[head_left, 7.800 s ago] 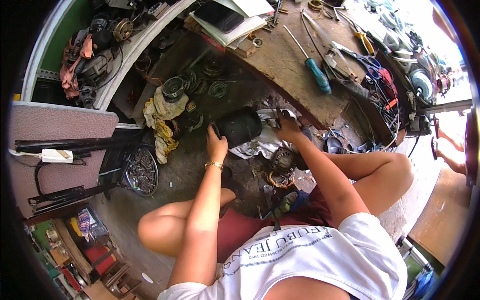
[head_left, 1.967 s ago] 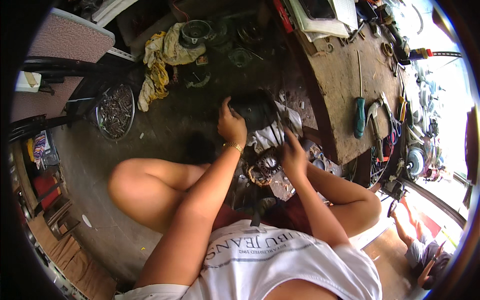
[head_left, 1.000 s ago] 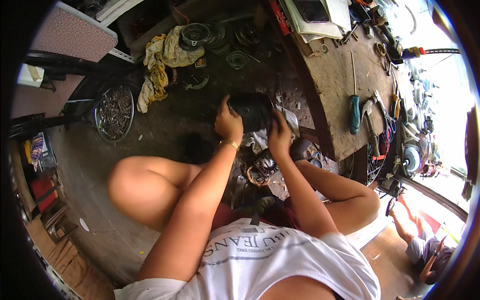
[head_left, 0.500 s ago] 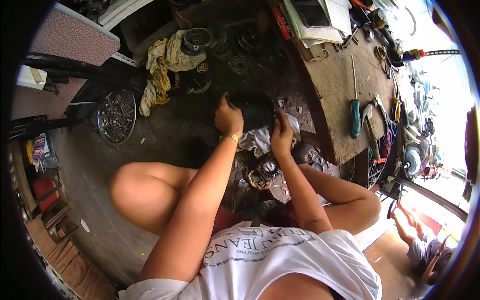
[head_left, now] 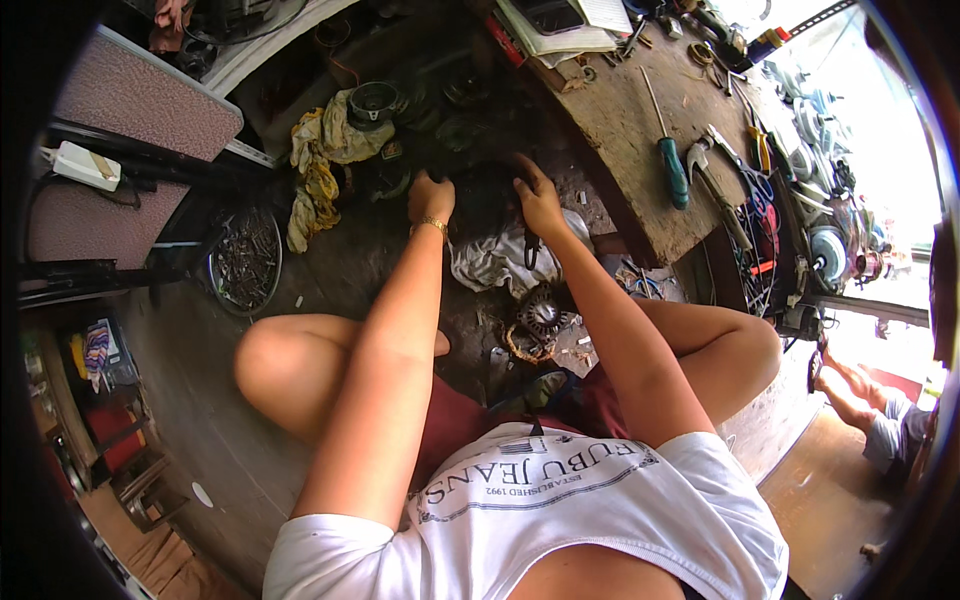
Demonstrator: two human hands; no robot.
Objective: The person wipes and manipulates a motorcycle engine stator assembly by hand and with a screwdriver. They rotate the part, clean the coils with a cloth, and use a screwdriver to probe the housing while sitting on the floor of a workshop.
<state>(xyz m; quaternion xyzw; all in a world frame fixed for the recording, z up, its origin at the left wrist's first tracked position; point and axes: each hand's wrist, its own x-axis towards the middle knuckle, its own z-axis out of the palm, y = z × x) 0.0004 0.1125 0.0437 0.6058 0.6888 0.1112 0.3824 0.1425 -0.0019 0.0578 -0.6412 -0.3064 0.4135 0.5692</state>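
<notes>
Both arms reach forward over the dark floor. My left hand (head_left: 432, 200), with a gold bracelet at its wrist, is closed on the near-left edge of a dark, bulky object (head_left: 483, 190) whose kind is lost in shadow. Against that object's right side is my right hand (head_left: 541, 205), its fingers bent and thumb apart; whether it grips cannot be made out. A dark strip (head_left: 531, 248) hangs below the right hand. Under the hands lies a crumpled whitish rag (head_left: 490, 262). Nearer my legs is a round, finned metal motor part (head_left: 541, 315).
At the right stands a wooden bench (head_left: 640, 180) with a green-handled screwdriver (head_left: 673, 172), a hammer (head_left: 712, 180) and scissors (head_left: 760, 188). A basin of small metal parts (head_left: 245, 262) sits at the left. Stained yellowish cloths (head_left: 318, 180) lie ahead beside a round metal housing (head_left: 372, 104).
Both hands have moved a little forward and left in the picture, the dark object with them. More of the rag and the finned motor part shows. My view has shifted toward the right.
</notes>
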